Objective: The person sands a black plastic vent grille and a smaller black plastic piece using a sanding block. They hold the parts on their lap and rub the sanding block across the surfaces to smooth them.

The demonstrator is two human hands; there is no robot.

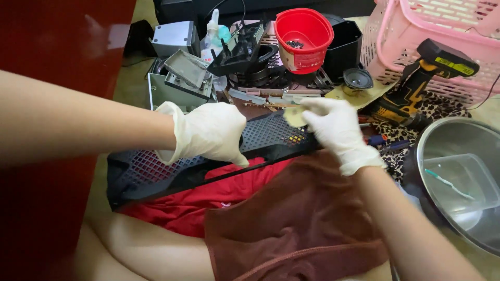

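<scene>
The black grille lies across the person's lap, over the red cloth and the brown towel, its long side running from the lower left up toward the middle of the floor clutter. The left hand, gloved in white, is curled down over the grille's upper edge near its middle and seems to pin it there. The right hand, also gloved, pinches a small pale wipe between thumb and fingers, just at the grille's right end.

As I see it, the step is wiping the mesh. It would go best with the left hand kept firm so the panel does not rock on the soft cloth, and with the wipe drawn along the rows of holes, not across them, so that it does not snag.

Beyond the lap lie a red tub, a pink basket, a yellow drill, a small speaker and, at the right, a steel bowl.
</scene>
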